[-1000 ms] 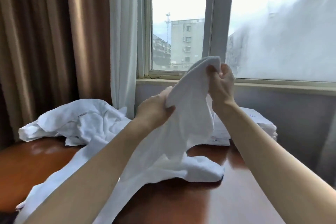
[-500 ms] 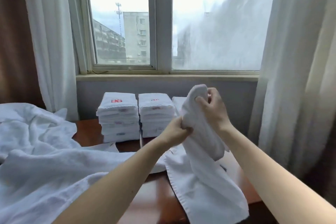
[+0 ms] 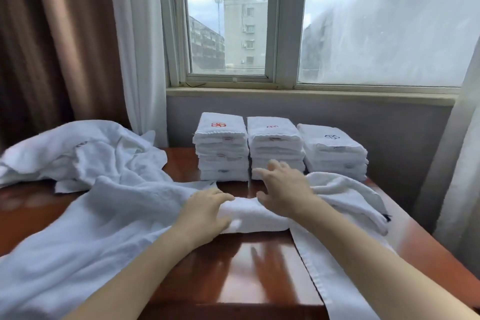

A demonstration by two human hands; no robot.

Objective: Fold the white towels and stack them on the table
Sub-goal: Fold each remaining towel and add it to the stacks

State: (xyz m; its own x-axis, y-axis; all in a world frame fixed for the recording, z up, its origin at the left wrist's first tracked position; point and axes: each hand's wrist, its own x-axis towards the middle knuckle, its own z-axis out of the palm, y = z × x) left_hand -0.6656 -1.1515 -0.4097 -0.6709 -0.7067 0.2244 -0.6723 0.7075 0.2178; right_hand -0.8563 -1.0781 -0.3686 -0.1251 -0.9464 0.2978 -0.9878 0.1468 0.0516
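Note:
A white towel [image 3: 345, 197] lies bunched across the middle of the brown wooden table [image 3: 249, 270], one end hanging over the near right edge. My left hand [image 3: 205, 213] rests on its rumpled left part with fingers loosely spread. My right hand [image 3: 283, 187] hovers or rests over the towel's middle, fingers spread and blurred by motion. Behind them stand three stacks of folded white towels: left [image 3: 220, 148], middle [image 3: 275, 145], right [image 3: 335, 150].
A heap of unfolded white towels [image 3: 78, 158] covers the table's left side and spills toward me. The window sill and wall run close behind the stacks. Curtains hang at left [image 3: 135, 47] and right [image 3: 457, 163].
The towel I held up in both hands has come down onto the table. Both hands have let go of it and now lie spread over it. My view swung back left.

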